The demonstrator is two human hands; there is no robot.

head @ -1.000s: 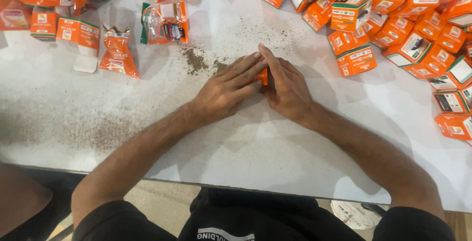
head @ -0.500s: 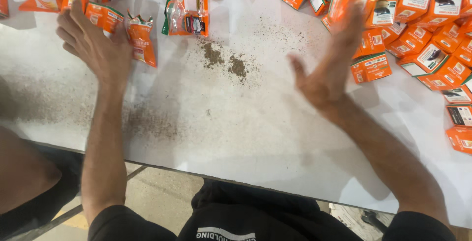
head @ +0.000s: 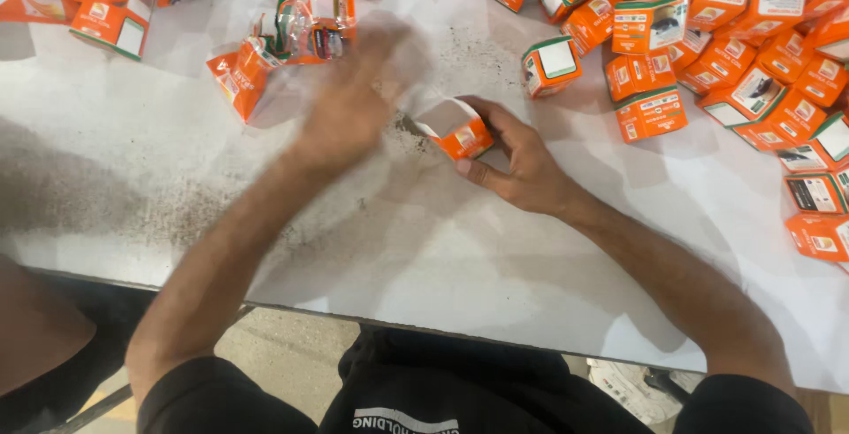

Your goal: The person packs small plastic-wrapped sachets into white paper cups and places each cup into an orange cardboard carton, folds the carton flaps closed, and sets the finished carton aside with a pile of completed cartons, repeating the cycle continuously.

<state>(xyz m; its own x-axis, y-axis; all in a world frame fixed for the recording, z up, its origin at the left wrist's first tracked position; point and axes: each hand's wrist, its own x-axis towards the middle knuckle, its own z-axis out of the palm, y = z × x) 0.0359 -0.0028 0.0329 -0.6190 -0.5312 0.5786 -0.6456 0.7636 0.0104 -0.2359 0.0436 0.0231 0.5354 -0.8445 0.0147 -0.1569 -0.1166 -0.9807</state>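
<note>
Right hand [head: 522,164] pinches a small open orange carton [head: 458,131] upright on the white table [head: 442,257], mouth toward the blurred left hand [head: 349,102], its grip unreadable, near clear sachets [head: 305,31]; best keep the carton steady, flaps clear.

Your view is bright and evenly lit from above, and the white table [head: 265,213] shows no harsh glare. Soft grey shadows spread left of your arms and under the orange boxes [head: 707,36] far right. Your left hand [head: 349,102] is smeared by motion blur, its fingers indistinct; your right hand [head: 522,164] stays fairly sharp. The near edge of the table bends slightly from lens distortion.
</note>
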